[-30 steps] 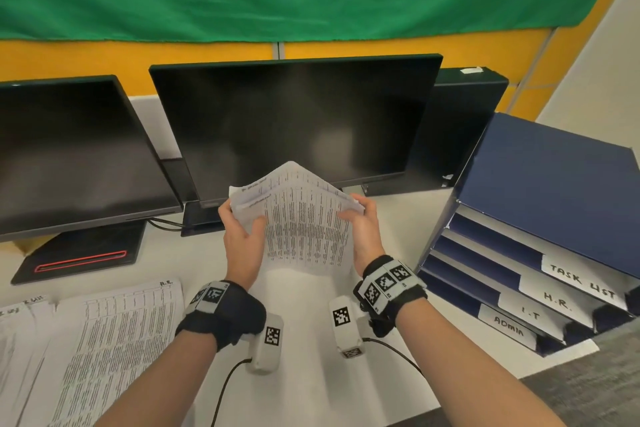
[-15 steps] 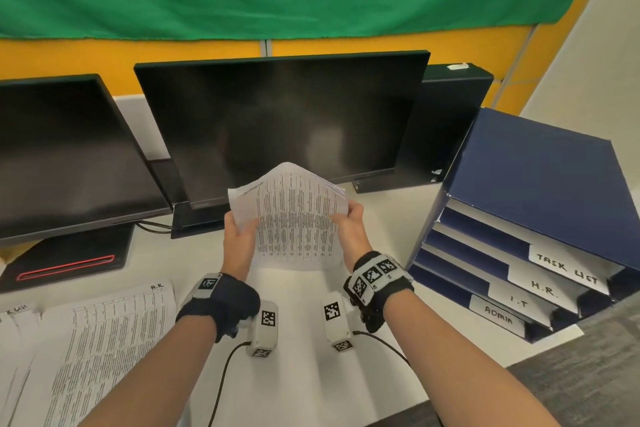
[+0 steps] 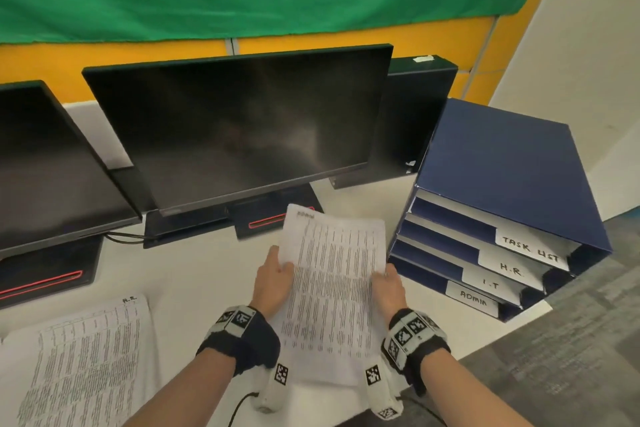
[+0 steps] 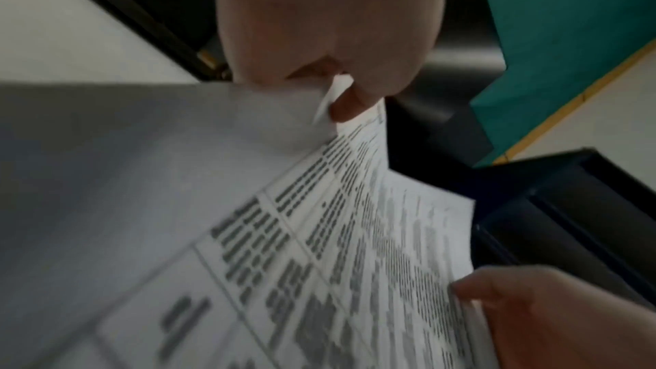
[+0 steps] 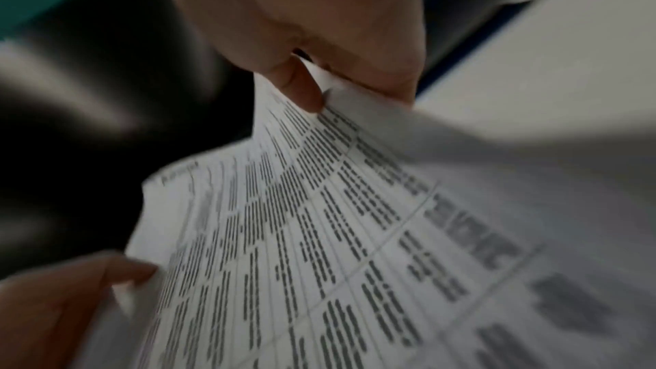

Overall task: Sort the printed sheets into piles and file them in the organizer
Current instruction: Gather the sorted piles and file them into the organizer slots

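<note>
I hold a stack of printed sheets [image 3: 334,291] low over the white desk, face up and nearly flat. My left hand [image 3: 275,279] pinches its left edge, thumb on top; the same hand [image 4: 341,89] shows thumb and finger closed on the paper [image 4: 355,249]. My right hand [image 3: 388,286] pinches the right edge, and its thumb [image 5: 302,89] presses the sheets [image 5: 319,234]. The blue organizer [image 3: 502,184] stands just right of the sheets, with tabbed trays labelled TASK LIST, H.R., I.T and ADMIN [image 3: 472,298]. Another printed pile marked H.R. [image 3: 83,364] lies at the left front.
Two dark monitors [image 3: 242,129] stand at the back of the desk [image 3: 194,274], their bases and cables behind the sheets. A black box [image 3: 422,115] sits behind the organizer. Grey carpet [image 3: 571,357] lies beyond the desk's right edge.
The sheets, held upright and bowed in front of the monitor, have come down and to the right, now lying flatter beside the organizer. Both hands kept their grip.
</note>
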Motion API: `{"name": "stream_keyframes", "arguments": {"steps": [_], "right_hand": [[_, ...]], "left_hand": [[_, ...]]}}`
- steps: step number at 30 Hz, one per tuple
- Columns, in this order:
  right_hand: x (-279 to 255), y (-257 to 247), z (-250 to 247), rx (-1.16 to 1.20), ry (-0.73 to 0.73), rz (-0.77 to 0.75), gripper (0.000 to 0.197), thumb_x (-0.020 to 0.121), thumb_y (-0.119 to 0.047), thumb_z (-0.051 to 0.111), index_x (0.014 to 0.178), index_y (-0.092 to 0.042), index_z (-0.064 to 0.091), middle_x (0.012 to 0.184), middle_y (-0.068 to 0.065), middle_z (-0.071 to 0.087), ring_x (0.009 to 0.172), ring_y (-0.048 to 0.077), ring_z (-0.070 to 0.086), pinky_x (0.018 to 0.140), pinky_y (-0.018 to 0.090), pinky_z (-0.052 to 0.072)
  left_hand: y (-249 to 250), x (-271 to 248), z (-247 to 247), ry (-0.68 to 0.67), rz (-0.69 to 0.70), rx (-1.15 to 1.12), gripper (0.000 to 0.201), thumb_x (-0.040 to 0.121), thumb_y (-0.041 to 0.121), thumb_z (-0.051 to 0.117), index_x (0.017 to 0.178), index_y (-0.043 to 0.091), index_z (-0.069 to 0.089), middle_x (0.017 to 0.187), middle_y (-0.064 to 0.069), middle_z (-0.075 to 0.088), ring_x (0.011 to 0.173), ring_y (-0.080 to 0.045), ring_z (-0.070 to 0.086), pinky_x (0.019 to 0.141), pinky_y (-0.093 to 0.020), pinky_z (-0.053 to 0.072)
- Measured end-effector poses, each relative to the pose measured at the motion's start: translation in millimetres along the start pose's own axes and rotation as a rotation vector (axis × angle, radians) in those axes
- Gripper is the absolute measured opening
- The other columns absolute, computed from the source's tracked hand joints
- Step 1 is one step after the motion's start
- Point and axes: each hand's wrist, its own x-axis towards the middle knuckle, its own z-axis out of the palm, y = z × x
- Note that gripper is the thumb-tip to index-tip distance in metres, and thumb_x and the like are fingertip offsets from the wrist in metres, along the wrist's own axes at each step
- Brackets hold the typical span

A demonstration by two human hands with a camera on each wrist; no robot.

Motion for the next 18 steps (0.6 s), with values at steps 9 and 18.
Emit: {"name": "stream_keyframes", "arguments": {"steps": [9,18], "right_hand": [[4.8,76.2,-120.9,-0.331,0.147,0.305,0.02,0.09,-0.005,0.039,0.083,0.004,0.055,0.096,0.023,0.058,0.088,0.033,0.054,0.08,0.038,0.043],[49.0,91.4,-198.4,-0.107,0.384,0.412,0.026,0.083,-0.005,0.047,0.101,0.013,0.052,0.103,0.023,0.055,0.096,0.038,0.054,0.092,0.046,0.043]], "left_hand": [[-4.3,-25.4,110.0,-0.568,-0.245,0.079,0.042,0.093,0.021,0.036,0.133,0.012,0.034,0.127,-0.005,0.051,0.113,-0.022,0.053,0.1,-0.036,0.043],[29.0,-53.0,148.6,-0.785,-0.363,-0.132,0.022,0.093,0.006,0.042,0.113,0.015,0.04,0.099,0.006,0.054,0.091,-0.011,0.058,0.067,-0.02,0.052]]}}
